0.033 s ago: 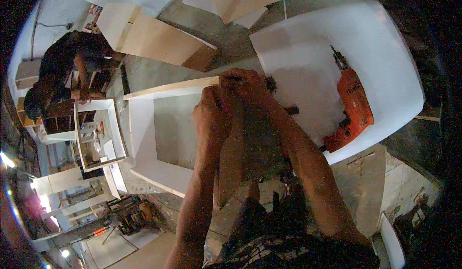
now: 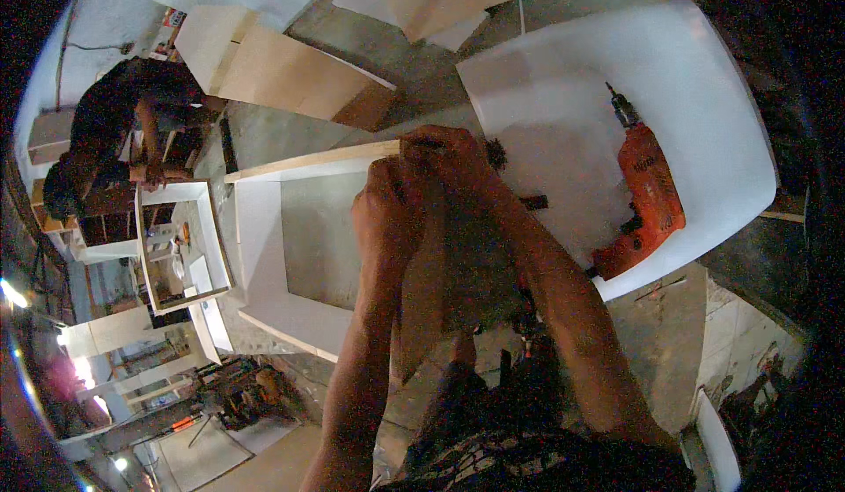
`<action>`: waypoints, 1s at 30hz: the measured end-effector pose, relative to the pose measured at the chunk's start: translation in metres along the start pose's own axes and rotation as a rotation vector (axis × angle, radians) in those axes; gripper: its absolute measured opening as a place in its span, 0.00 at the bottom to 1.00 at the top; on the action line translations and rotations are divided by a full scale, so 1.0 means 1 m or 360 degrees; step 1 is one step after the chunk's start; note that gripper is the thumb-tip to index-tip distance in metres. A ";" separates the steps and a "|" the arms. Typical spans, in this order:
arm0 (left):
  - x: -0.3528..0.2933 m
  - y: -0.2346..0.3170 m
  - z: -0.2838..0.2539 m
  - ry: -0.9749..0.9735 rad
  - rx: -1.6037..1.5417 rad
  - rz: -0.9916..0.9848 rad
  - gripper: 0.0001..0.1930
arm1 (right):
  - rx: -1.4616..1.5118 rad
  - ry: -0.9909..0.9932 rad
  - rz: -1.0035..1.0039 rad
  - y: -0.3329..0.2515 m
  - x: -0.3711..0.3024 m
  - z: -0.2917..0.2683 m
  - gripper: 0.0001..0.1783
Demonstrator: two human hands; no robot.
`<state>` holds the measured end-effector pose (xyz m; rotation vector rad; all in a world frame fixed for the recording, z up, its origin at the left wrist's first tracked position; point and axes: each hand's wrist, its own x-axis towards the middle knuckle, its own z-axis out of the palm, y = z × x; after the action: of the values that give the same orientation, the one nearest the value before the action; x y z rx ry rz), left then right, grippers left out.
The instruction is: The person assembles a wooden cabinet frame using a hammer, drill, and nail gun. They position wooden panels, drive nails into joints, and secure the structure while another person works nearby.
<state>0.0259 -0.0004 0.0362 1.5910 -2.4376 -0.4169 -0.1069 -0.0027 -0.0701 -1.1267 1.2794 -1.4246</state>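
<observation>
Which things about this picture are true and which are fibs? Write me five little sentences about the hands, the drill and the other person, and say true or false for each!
1. The orange drill lies on a big white panel. True.
2. The left hand and the right hand are close together at a corner of the open frame. True.
3. The right hand is holding the drill. False: it is at the frame's corner.
4. Another person is at the right edge. False: the co-worker is bent over at the left.
5. The drill bit points toward the picture's top. True.
</observation>
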 end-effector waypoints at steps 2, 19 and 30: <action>-0.002 0.001 -0.001 0.0037 0.0083 0.0029 0.10 | 0.0033 0.0014 0.0057 -0.008 0.000 0.000 0.16; 0.000 -0.002 -0.006 -0.0001 -0.0033 0.0029 0.15 | -0.0259 0.0174 -0.0267 0.007 0.002 0.003 0.15; 0.002 -0.014 0.000 0.0068 -0.0403 -0.0087 0.21 | 0.0161 0.1115 -0.0473 -0.035 0.022 -0.048 0.16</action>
<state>0.0369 -0.0075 0.0312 1.5434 -2.2111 -0.6645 -0.1595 -0.0121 -0.0366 -0.7878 1.5192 -2.2048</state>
